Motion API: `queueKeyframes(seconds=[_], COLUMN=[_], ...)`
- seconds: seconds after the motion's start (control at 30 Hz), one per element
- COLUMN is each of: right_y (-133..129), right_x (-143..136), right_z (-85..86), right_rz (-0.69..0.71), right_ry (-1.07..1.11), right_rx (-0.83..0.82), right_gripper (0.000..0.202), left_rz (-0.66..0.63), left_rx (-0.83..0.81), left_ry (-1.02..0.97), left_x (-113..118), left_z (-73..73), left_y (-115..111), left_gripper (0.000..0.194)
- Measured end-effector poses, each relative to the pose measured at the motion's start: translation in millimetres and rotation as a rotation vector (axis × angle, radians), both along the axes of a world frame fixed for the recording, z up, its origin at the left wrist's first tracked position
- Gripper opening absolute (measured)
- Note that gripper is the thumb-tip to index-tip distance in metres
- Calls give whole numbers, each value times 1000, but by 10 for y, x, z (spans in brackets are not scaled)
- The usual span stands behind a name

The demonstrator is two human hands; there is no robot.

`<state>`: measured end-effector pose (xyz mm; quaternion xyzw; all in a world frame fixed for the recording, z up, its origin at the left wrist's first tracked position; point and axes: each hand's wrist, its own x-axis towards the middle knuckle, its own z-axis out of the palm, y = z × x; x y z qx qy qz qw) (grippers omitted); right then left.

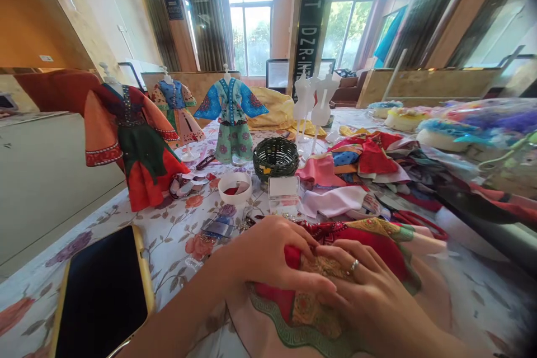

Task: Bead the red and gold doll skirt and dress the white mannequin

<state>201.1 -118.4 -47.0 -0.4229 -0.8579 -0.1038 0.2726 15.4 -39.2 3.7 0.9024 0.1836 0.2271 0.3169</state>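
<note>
A small doll-sized garment (pixel 282 313) lies in front of me, in red and pale pink cloth with a gold patterned panel and a green key-patterned border. My left hand (pixel 272 254) rests on its upper left part, fingers slightly bent and the thumb stretched to the right across the gold panel. On the right side of the garment lies my right hand (pixel 369 285), a ring on one finger, its fingers spread over the cloth. The fingertips of both hands are close together over the gold panel. Part of the garment is hidden beneath them.
A phone in a yellow case (pixel 104 296) lies at the left. Dressed mini mannequins (pixel 229 100) and bare white ones (pixel 323 100) stand behind. Nearer are a dark woven basket (pixel 276 158), a white bowl (pixel 235 188), a clear box (pixel 284 193), cloth pieces (pixel 369 159) and red-handled scissors (pixel 422 222).
</note>
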Motion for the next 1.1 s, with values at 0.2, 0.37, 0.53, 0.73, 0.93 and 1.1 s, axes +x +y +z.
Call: queueKeyframes(seconds=[0.2, 0.37, 0.53, 0.73, 0.93, 1.1], right_y=[-43, -37, -21, -9, 42, 145], right_x=[44, 74, 88, 92, 15, 6], right_z=[142, 201, 185, 122, 84, 281], right_rz=[117, 196, 218, 240, 205, 148], right_ry=[-1, -10, -15, -6, 136, 212], right_rx=[-181, -162, -146, -144, -224, -316], right_gripper=[7, 13, 13, 11, 16, 17], left_rz=[334, 966, 1125, 1105, 1127, 1233], left_rx=[-117, 88, 377, 415, 345, 304], left_ry=[-430, -504, 32, 374, 503, 395], left_x=[-92, -176, -265, -355, -370, -349], left_z=[86, 22, -18, -138, -126, -60], left_y=[94, 293, 441, 466, 451, 447], left_gripper=[36, 37, 22, 21, 23, 23])
